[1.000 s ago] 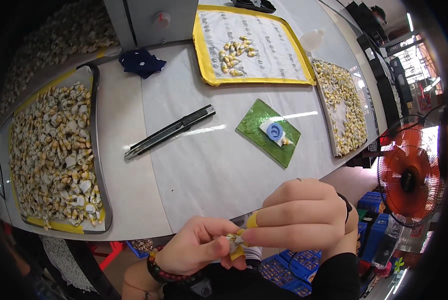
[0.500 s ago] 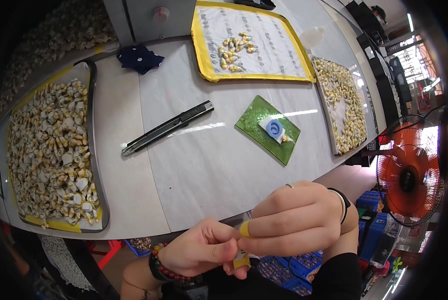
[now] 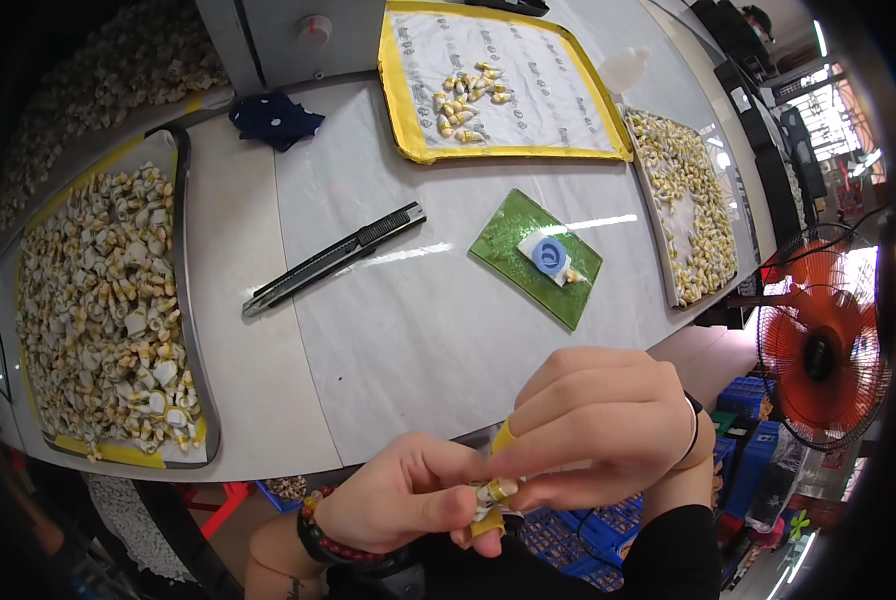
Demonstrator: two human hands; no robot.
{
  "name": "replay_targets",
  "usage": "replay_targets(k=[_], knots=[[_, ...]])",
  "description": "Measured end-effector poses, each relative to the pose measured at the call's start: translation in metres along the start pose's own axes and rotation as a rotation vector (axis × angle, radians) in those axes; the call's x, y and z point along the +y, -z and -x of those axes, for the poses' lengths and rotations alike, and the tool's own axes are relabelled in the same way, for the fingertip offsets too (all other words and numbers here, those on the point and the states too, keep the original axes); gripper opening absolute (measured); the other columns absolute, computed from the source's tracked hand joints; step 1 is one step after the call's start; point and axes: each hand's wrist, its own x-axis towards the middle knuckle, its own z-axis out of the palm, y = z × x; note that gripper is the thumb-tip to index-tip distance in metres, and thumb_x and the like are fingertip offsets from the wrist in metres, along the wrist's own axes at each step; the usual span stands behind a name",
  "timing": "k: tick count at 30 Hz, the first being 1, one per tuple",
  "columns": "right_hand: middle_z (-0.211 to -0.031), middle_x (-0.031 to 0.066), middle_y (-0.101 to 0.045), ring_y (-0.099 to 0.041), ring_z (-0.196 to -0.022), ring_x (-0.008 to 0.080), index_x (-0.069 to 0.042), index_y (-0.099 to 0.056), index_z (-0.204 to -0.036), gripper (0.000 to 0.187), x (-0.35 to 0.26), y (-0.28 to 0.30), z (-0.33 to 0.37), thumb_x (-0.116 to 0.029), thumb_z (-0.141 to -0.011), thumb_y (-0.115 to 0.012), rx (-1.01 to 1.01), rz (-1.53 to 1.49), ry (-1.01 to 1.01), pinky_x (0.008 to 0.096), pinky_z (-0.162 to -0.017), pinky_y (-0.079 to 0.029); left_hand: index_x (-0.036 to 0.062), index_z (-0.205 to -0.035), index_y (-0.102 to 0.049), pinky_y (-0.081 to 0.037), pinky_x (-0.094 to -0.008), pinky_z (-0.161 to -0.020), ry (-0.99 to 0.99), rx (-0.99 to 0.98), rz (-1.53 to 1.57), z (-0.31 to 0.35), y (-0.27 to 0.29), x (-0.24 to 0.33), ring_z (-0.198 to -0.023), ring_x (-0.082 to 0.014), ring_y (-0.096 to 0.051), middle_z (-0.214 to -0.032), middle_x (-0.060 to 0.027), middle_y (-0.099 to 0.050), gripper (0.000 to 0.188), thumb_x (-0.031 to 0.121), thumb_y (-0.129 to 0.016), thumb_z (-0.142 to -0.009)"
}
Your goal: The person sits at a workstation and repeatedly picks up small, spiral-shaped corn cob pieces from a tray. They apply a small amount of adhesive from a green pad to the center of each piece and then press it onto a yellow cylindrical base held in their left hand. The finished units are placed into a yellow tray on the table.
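Note:
Near the table's front edge, my left hand (image 3: 403,495) pinches a small white-and-yellow piece (image 3: 496,490) between thumb and fingers. My right hand (image 3: 598,425) is curled just above and beside it, its fingertips bent toward the piece. Whether those fingertips hold anything is hidden. Yellow wrapping covers a fingertip on each hand. Beyond the hands lies a green rectangular plate (image 3: 513,245) with a small white block bearing a blue ring-shaped part (image 3: 549,256). A black utility knife (image 3: 338,256) rests on the table to the left of the plate.
A grey-rimmed tray heaped with small white-and-yellow pieces (image 3: 118,310) stands at left. At the back, a yellow-edged tray (image 3: 558,90) carries several pieces. Another full tray (image 3: 683,210) is at right. A dark blue cloth (image 3: 276,121) lies by a grey box (image 3: 318,50). An orange fan (image 3: 818,340) stands right.
My right hand's fingers have lifted and opened slightly away from my left fingertips, so the small white-and-yellow piece now shows between the hands. The things on the table stay put.

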Motion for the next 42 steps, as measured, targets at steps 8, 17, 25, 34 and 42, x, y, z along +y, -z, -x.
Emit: replay_targets(k=[8, 17, 25, 34, 42], knots=[[-0.085, 0.0119, -0.064, -0.061, -0.068, 0.0197, 0.004, -0.065, -0.089, 0.014, 0.000, 0.001, 0.006, 0.000, -0.076, -0.065, 0.032, 0.110, 0.143, 0.0269, -0.057, -0.049, -0.0081, -0.117, -0.055, -0.048, -0.0266, -0.086, -0.109, 0.192, -0.112, 0.002, -0.018, 0.007, -0.094, -0.0125, -0.061, -0.102, -0.0099, -0.065, 0.040, 0.018, -0.065, -0.089], [-0.084, 0.0069, -0.067, -0.060, -0.071, 0.0166, -0.002, -0.071, -0.087, 0.016, -0.021, 0.001, 0.009, -0.005, -0.072, -0.068, -0.053, 0.244, 0.093, 0.0242, -0.058, -0.046, -0.0041, -0.104, -0.062, -0.048, -0.0252, -0.080, -0.353, 0.329, -0.496, 0.003, -0.015, -0.002, -0.087, -0.0123, -0.062, -0.093, -0.0082, -0.066, 0.034, 0.009, -0.076, -0.077], [-0.091, 0.0085, -0.067, -0.062, -0.074, 0.0186, 0.001, -0.069, -0.090, 0.013, -0.028, 0.001, 0.024, -0.003, -0.081, -0.061, -0.016, 0.358, 0.190, 0.0287, -0.067, -0.050, -0.0048, -0.089, -0.066, -0.047, -0.0247, -0.061, -0.514, 0.240, -1.055, -0.007, -0.016, 0.008, -0.066, -0.0167, -0.062, -0.077, -0.0108, -0.066, 0.033, 0.013, -0.083, -0.068], [-0.081, 0.0088, -0.067, -0.062, -0.073, 0.0203, 0.000, -0.065, -0.085, 0.011, -0.003, 0.105, 0.067, 0.002, -0.074, -0.068, 0.613, 1.048, -0.306, 0.0279, -0.065, -0.047, -0.0085, -0.091, -0.066, -0.050, -0.0260, -0.065, -0.448, 0.340, -0.587, 0.010, -0.005, -0.004, -0.070, -0.0181, -0.064, -0.078, -0.0133, -0.067, 0.040, 0.016, -0.085, -0.065], [-0.090, 0.0138, -0.062, -0.057, -0.092, 0.0308, -0.001, -0.063, -0.087, 0.015, 0.074, 0.174, 0.140, -0.005, -0.073, -0.068, 0.233, 1.054, -0.817, 0.0369, -0.081, -0.044, -0.0116, -0.095, -0.063, -0.053, -0.0292, -0.069, -0.390, 0.169, -0.389, 0.016, -0.001, -0.002, -0.077, -0.0228, -0.066, -0.087, -0.0187, -0.066, 0.037, 0.002, -0.082, -0.066]])
